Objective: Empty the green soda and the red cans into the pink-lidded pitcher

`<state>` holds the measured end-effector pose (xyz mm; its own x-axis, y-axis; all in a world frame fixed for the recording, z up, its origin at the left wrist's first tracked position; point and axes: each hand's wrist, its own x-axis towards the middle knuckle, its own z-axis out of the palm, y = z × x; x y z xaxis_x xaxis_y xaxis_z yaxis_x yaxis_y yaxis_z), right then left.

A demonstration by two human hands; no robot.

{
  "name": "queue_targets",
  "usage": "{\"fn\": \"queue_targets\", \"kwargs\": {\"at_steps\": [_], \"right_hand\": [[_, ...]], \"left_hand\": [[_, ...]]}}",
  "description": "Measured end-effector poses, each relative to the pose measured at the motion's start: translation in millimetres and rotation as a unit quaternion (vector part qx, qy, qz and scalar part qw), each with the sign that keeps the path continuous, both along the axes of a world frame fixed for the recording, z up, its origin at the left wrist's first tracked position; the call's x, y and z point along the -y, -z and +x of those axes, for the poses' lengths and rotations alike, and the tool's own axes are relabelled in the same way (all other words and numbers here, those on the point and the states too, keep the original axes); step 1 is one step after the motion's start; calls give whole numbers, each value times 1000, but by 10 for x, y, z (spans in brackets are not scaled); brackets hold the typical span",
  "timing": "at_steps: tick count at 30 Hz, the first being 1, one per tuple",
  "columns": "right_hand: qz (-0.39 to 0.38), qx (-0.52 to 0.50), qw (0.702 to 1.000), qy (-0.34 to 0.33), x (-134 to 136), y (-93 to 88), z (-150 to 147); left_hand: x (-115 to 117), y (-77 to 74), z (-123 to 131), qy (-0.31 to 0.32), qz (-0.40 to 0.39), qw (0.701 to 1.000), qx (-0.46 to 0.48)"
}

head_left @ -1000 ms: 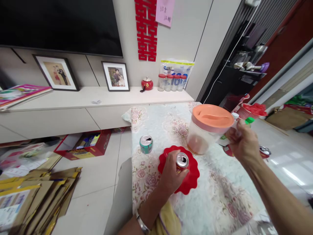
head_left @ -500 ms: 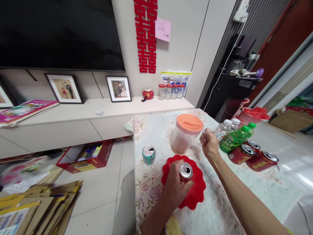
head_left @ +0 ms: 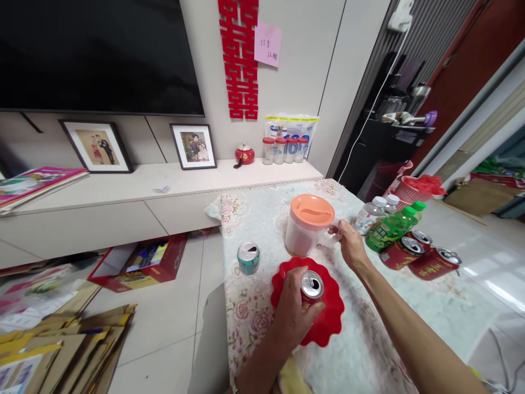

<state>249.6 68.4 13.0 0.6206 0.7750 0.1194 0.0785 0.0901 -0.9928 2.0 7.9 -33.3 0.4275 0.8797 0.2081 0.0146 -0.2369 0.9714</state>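
My left hand (head_left: 294, 309) is wrapped around a dark red drink can (head_left: 311, 285) with an opened silver top. The can is over a red scalloped plate (head_left: 330, 306); whether its base touches the plate is hidden. My right hand (head_left: 350, 241) is closed on the handle of a clear plastic pitcher (head_left: 301, 238) with an orange lid (head_left: 312, 210). The pitcher leans slightly, just behind the plate. To the left stands a teal can (head_left: 248, 259), opened and apart from both hands.
On the right stand green-capped bottles (head_left: 389, 227), white-capped bottles (head_left: 369, 214) and several red cans (head_left: 435, 262). A floral cloth (head_left: 246, 306) covers the table. Behind it, a white cabinet (head_left: 184, 178) bears photo frames and jars. Flattened cardboard (head_left: 61, 355) lies on the floor.
My right hand has closed on the pitcher's handle, and the pitcher has tilted slightly. My left hand still holds the red can in the same place. The view has shifted a little.
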Motion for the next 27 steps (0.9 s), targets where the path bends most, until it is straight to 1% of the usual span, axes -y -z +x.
{"fn": "queue_targets", "kwargs": {"at_steps": [2, 3, 5, 6, 7, 9, 11, 12, 13, 14, 15, 18, 20, 21, 23, 25, 27], "right_hand": [[-17, 25, 999, 25, 156, -33, 18], [-21, 40, 998, 43, 275, -56, 9], [-26, 70, 995, 70, 605, -124, -74], [-24, 89, 993, 69, 811, -169, -155], [-24, 110, 992, 55, 1034, -218, -266], [-33, 152, 988, -16, 1489, -300, -564], [-35, 187, 975, -115, 1880, -305, -930], [-29, 210, 961, -179, 2031, -261, -1120], [-34, 271, 923, -270, 2149, -183, -1306], [-46, 330, 888, -316, 2235, -77, -1481], [-57, 388, 855, -338, 2294, 47, -1642], [-82, 424, 842, -322, 2366, 403, -2010], [-94, 420, 844, -322, 2374, 528, -2135], [-99, 412, 846, -325, 2376, 545, -2155], [-102, 389, 850, -340, 2384, 493, -2108], [-102, 366, 853, -358, 2406, 341, -1952], [-102, 353, 851, -374, 2446, 112, -1724]], "left_hand": [[-4, 24, 5, -5, 8, 1000, 12], [-5, 34, 7, -5, 8, 1000, 16], [-6, 48, 9, -4, 3, 1000, 19], [-7, 53, 9, -3, -1, 1000, 19], [-9, 57, 10, -3, -4, 1000, 18], [-16, 57, 10, -1, -7, 1000, 18], [-27, 48, 10, 7, -14, 1000, 18], [-33, 40, 9, 11, -20, 1000, 17], [-39, 32, 8, 17, -27, 999, 16], [-42, 24, 6, 21, -32, 999, 14], [-44, 17, 2, 25, -36, 999, 14], [-33, 6, -22, 38, -50, 998, 16], [-18, 4, -48, 48, -55, 997, 21], [-10, 4, -61, 50, -55, 997, 22], [1, 2, -82, 48, -49, 997, 23], [6, -2, -89, 41, -41, 998, 20], [8, -3, -83, 29, -35, 999, 13]]}}
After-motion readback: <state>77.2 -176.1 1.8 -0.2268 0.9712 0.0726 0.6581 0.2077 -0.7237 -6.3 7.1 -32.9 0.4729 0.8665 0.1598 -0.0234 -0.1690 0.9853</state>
